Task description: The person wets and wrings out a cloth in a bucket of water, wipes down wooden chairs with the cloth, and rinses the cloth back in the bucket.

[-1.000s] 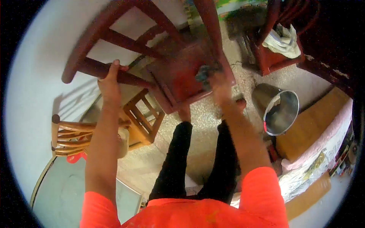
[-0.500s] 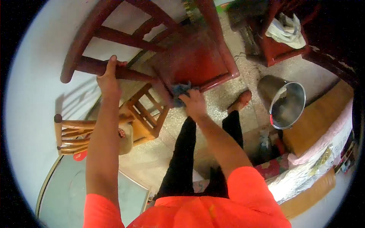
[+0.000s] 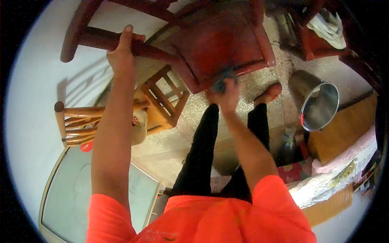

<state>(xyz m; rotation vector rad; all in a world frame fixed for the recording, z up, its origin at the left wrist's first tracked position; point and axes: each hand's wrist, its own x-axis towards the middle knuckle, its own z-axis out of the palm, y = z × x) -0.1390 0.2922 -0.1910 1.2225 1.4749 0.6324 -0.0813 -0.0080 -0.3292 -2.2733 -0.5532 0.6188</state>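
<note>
A dark red wooden chair is tipped over in front of me, its broad panel facing up. My left hand is closed around one of its bars, with the thumb lying along the top. My right hand, somewhat blurred, is closed on a dark blue-grey cloth pressed against the near edge of the panel. Part of the cloth is hidden by the fingers.
A metal bucket stands on the speckled floor to the right. Left of my legs is a light wooden chair. At the upper right, a white bag lies on another red chair. A pale green panel is at lower left.
My right hand and the cloth have slid right along the chair panel's near edge. My left hand keeps its grip on the bar. The whole view has shifted slightly.
</note>
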